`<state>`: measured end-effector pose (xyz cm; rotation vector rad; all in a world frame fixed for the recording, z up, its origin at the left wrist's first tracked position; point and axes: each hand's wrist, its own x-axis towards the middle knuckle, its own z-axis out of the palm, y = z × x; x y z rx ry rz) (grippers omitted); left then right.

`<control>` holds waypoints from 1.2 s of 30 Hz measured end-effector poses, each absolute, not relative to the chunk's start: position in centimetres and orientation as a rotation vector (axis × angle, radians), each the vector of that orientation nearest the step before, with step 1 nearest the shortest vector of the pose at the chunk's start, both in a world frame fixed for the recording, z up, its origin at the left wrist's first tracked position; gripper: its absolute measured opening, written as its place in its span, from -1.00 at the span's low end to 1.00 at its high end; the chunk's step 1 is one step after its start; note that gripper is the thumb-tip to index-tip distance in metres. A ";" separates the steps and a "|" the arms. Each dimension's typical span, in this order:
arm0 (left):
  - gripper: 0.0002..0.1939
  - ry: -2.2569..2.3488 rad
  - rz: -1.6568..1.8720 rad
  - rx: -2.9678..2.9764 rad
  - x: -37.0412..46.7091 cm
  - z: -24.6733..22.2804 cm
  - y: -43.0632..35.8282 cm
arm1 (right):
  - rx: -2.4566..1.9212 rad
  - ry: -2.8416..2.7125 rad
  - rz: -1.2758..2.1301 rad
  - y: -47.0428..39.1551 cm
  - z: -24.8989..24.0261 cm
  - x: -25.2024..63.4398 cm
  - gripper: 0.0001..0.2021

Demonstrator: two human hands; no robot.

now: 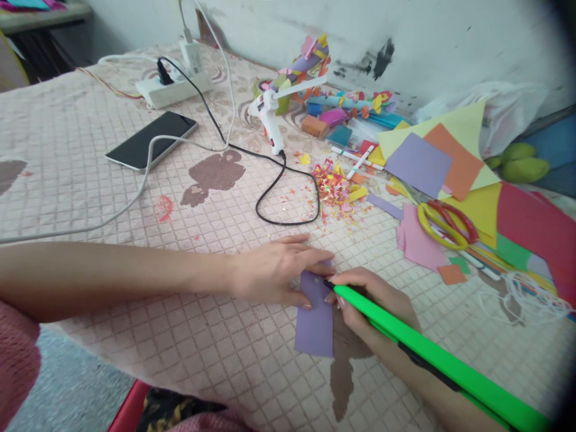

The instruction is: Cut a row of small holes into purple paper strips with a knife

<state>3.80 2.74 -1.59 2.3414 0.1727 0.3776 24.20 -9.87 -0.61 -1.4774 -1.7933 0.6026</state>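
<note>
My left hand (281,270) lies on the table with fingers stretched out and thumb apart, pressing on a purple strip of paper (315,333). The strip's upper part is partly hidden under those fingers. My right hand (373,294) is closed around the front of a long, bright green tool with a black tip (405,333). Its tip meets the strip near a small pale mark, close to my left fingertips. The tool's other end reaches past my right forearm to the lower right; its exact kind is unclear.
A white glue gun (269,123) stands behind a looped black cord. Left are a phone (153,140) and a power strip (175,89). Paper scraps (335,183), scissors (443,225), coloured sheets (418,165) and white string (531,297) lie to the right. A wall bounds the back.
</note>
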 end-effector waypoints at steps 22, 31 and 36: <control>-0.39 0.180 0.525 2.358 3.8 -1.8 2.8 | -1.481 -1.779 0.595 -10.0 0.0 23.7 -0.80; -0.38 0.231 0.475 2.406 3.9 -1.3 2.7 | -1.485 -1.767 0.583 -10.1 -0.4 23.8 -0.80; -0.38 0.267 0.498 2.453 3.8 -1.2 2.4 | -1.501 -1.816 0.593 -10.2 -0.1 24.0 -0.81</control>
